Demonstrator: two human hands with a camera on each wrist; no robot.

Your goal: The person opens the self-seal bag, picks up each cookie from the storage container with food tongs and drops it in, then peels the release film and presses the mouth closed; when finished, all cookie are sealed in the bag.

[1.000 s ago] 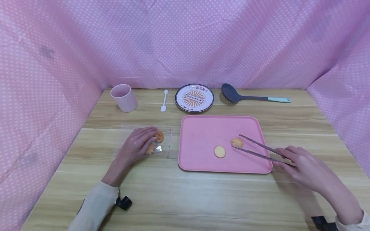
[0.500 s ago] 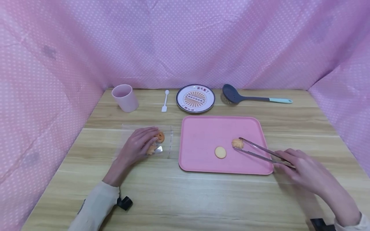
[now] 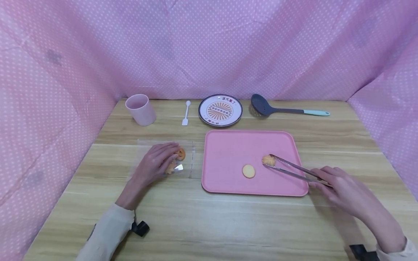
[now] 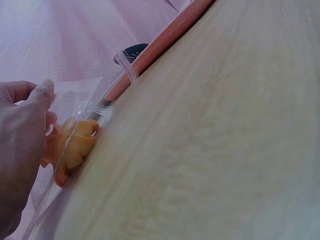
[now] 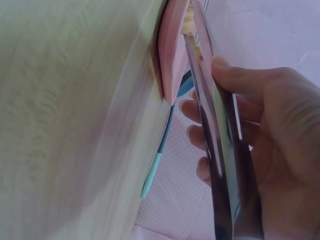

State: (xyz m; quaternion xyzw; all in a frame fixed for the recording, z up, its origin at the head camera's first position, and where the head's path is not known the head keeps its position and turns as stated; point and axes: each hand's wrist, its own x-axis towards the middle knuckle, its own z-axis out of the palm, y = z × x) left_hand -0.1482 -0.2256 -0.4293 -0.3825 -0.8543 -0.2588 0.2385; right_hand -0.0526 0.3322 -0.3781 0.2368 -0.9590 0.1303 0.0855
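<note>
My left hand (image 3: 156, 161) lies over a clear zip bag (image 3: 187, 173) on the left of the table, thumb and fingertips pinching its film. Inside the bag are cookies, a ring-shaped cookie (image 3: 180, 153) and a scalloped one (image 4: 75, 147) among them; my hand covers part of the bag. My right hand (image 3: 343, 188) grips metal tongs (image 5: 212, 130). On the pink tray (image 3: 228, 145), the tips of the tongs stand on either side of a ridged cookie (image 3: 267, 160), touching it. A smooth oval cookie (image 3: 248, 171) lies to its left on the tray.
Along the back of the table stand a pink cup (image 3: 141, 110), a small white spoon (image 3: 186, 113), a patterned plate (image 3: 220, 110) and a dark slotted ladle (image 3: 261, 105) with a mint handle. Pink dotted cloth (image 3: 209, 47) hangs behind and at both sides.
The tongs' tips have come slightly closer together around the ridged cookie. My left hand and the bag have stayed in place.
</note>
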